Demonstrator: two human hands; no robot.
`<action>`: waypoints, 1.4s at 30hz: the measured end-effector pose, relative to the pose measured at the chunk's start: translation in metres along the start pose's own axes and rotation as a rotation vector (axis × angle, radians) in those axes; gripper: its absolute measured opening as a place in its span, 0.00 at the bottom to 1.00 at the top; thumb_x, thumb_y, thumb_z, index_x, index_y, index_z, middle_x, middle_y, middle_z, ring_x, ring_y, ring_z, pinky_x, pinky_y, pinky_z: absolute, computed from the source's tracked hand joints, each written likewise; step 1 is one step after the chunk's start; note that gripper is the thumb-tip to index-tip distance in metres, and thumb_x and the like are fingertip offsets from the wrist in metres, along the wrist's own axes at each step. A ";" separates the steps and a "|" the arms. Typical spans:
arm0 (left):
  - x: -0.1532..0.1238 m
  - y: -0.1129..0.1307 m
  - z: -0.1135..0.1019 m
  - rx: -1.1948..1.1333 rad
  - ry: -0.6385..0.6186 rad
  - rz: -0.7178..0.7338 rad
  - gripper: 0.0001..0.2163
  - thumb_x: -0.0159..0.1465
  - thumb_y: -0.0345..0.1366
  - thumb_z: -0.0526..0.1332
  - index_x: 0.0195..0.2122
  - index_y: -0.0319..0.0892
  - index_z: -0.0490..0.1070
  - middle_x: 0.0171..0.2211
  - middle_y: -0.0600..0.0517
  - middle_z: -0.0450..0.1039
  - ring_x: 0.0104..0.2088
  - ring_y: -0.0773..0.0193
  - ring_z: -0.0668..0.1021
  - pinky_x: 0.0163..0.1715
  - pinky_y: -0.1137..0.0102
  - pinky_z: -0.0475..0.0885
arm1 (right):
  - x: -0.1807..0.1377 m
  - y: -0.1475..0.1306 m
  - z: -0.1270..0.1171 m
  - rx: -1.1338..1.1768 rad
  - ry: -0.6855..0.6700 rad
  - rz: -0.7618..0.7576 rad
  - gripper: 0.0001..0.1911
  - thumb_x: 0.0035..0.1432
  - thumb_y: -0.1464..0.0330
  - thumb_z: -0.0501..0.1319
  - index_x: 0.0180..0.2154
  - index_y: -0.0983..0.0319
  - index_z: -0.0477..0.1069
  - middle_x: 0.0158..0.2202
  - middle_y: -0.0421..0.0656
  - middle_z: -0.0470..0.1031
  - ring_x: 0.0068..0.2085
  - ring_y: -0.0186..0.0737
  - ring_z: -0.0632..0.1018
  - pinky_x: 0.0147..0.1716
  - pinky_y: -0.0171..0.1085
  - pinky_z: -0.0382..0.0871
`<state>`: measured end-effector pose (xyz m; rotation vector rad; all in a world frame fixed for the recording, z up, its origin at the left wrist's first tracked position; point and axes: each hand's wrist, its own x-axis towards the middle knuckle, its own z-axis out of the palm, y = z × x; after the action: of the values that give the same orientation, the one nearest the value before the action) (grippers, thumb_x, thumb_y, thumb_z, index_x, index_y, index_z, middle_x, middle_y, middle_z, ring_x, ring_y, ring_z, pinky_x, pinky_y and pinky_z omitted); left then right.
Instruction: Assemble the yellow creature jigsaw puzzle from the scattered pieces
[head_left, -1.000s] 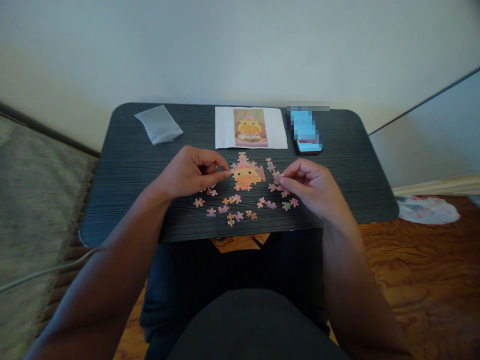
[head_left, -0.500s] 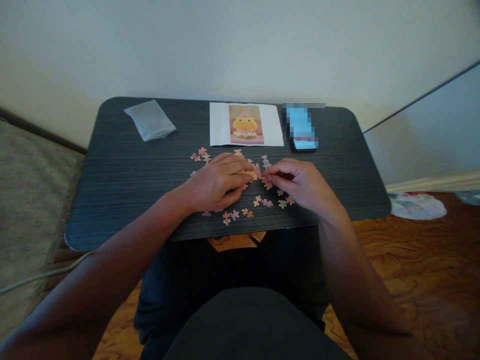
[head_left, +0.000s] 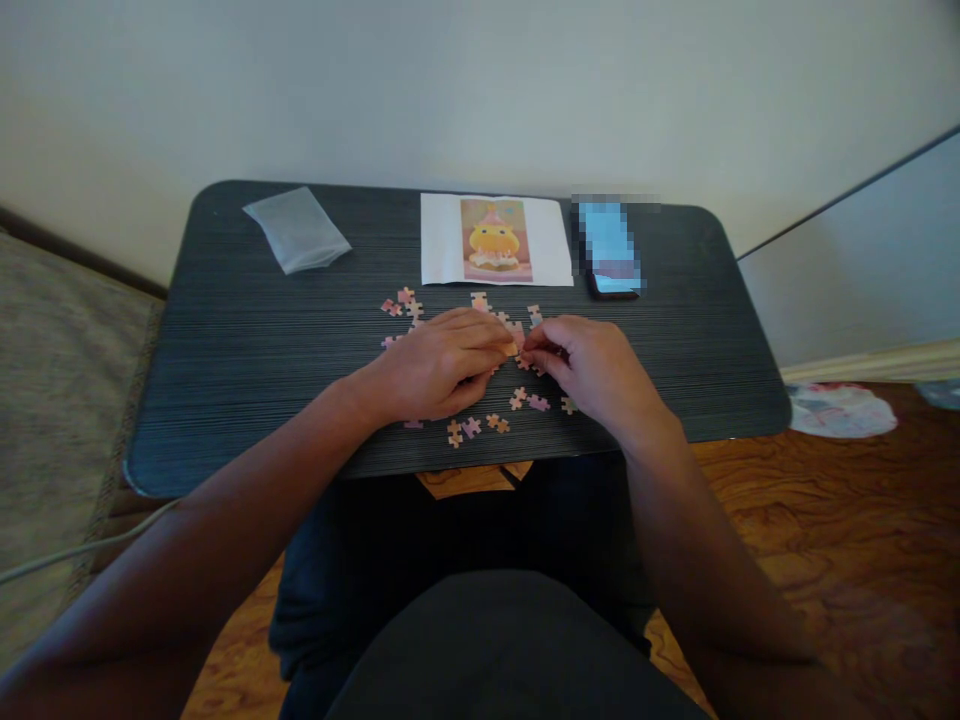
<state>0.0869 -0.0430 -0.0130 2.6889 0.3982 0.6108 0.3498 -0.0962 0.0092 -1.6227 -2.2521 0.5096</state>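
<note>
My left hand point(head_left: 439, 362) lies over the partly assembled yellow and pink puzzle point(head_left: 512, 333) on the dark table point(head_left: 247, 340), hiding most of it, its fingers stretched flat and pressing down. My right hand point(head_left: 589, 368) meets it from the right, fingertips pinched on a small puzzle piece point(head_left: 526, 357) at the assembled patch's right edge. Several loose pieces point(head_left: 474, 427) lie near the front edge, and a few more pieces point(head_left: 400, 303) sit left of the hands. A reference picture point(head_left: 495, 240) of the yellow figure lies on white paper behind the hands.
A phone point(head_left: 611, 252) lies right of the picture, a clear plastic bag point(head_left: 296, 229) at the table's back left. Beige wall behind. A wooden floor shows on the right with crumpled cloth point(head_left: 840, 411); a cable point(head_left: 82, 545) runs at the left.
My left hand has slid right onto the assembled puzzle and flattened over it. My right hand has moved left with its piece until the fingertips meet.
</note>
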 end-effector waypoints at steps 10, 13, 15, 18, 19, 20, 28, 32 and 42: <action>0.000 0.000 0.000 -0.033 -0.015 -0.006 0.17 0.74 0.27 0.62 0.61 0.40 0.81 0.63 0.38 0.81 0.69 0.45 0.79 0.73 0.46 0.74 | -0.005 -0.006 0.002 0.046 0.021 0.007 0.02 0.72 0.68 0.69 0.42 0.57 0.81 0.42 0.44 0.83 0.43 0.47 0.82 0.45 0.46 0.72; 0.000 0.001 -0.001 -0.029 -0.022 -0.002 0.16 0.75 0.27 0.61 0.60 0.39 0.81 0.62 0.38 0.82 0.68 0.45 0.80 0.72 0.47 0.75 | -0.010 -0.006 0.002 0.076 0.044 0.007 0.02 0.72 0.66 0.70 0.43 0.56 0.82 0.43 0.44 0.82 0.45 0.48 0.82 0.47 0.46 0.73; 0.001 0.001 -0.002 -0.024 -0.023 0.000 0.15 0.75 0.27 0.61 0.59 0.37 0.81 0.62 0.37 0.82 0.67 0.45 0.80 0.71 0.47 0.76 | -0.012 -0.006 0.003 0.069 0.054 0.002 0.03 0.72 0.66 0.70 0.44 0.56 0.83 0.44 0.45 0.81 0.47 0.48 0.82 0.48 0.46 0.73; 0.000 0.001 -0.002 -0.019 -0.021 0.002 0.15 0.75 0.27 0.61 0.59 0.38 0.82 0.62 0.37 0.82 0.67 0.45 0.80 0.71 0.47 0.77 | -0.013 -0.005 0.005 0.060 0.055 -0.005 0.04 0.73 0.66 0.69 0.45 0.56 0.84 0.45 0.45 0.81 0.47 0.49 0.82 0.49 0.47 0.74; 0.000 0.001 -0.002 -0.017 -0.020 0.004 0.15 0.75 0.27 0.61 0.59 0.39 0.82 0.63 0.38 0.82 0.68 0.46 0.80 0.71 0.47 0.77 | -0.013 -0.004 0.006 0.056 0.058 -0.006 0.05 0.73 0.66 0.69 0.45 0.56 0.85 0.45 0.45 0.81 0.47 0.48 0.82 0.49 0.47 0.75; 0.000 0.001 -0.002 -0.015 -0.019 0.007 0.15 0.75 0.27 0.61 0.59 0.39 0.82 0.63 0.38 0.82 0.68 0.46 0.81 0.71 0.47 0.77 | -0.013 -0.004 0.007 0.051 0.062 -0.007 0.05 0.73 0.67 0.68 0.46 0.56 0.85 0.45 0.45 0.81 0.47 0.48 0.82 0.49 0.47 0.75; 0.001 0.000 -0.001 -0.018 -0.019 0.015 0.15 0.75 0.27 0.60 0.58 0.39 0.82 0.62 0.38 0.82 0.68 0.46 0.81 0.71 0.47 0.77 | -0.013 -0.007 0.011 -0.031 0.085 -0.037 0.05 0.73 0.69 0.68 0.43 0.58 0.85 0.44 0.46 0.81 0.44 0.48 0.82 0.45 0.46 0.74; 0.001 0.001 -0.002 -0.035 -0.026 0.008 0.15 0.75 0.27 0.60 0.59 0.37 0.81 0.62 0.37 0.82 0.68 0.45 0.80 0.71 0.47 0.77 | -0.011 -0.009 0.014 -0.017 0.082 -0.023 0.04 0.71 0.70 0.70 0.41 0.59 0.84 0.40 0.44 0.80 0.41 0.46 0.81 0.42 0.44 0.72; -0.003 -0.003 -0.002 -0.154 0.033 -0.014 0.18 0.74 0.25 0.59 0.59 0.42 0.82 0.64 0.40 0.81 0.68 0.50 0.81 0.70 0.51 0.77 | -0.023 0.007 0.002 0.239 0.299 0.008 0.04 0.70 0.69 0.70 0.39 0.57 0.83 0.36 0.39 0.81 0.33 0.38 0.78 0.34 0.41 0.69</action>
<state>0.0828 -0.0404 -0.0137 2.5309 0.3633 0.6550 0.3615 -0.1168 0.0030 -1.4787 -1.8912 0.4815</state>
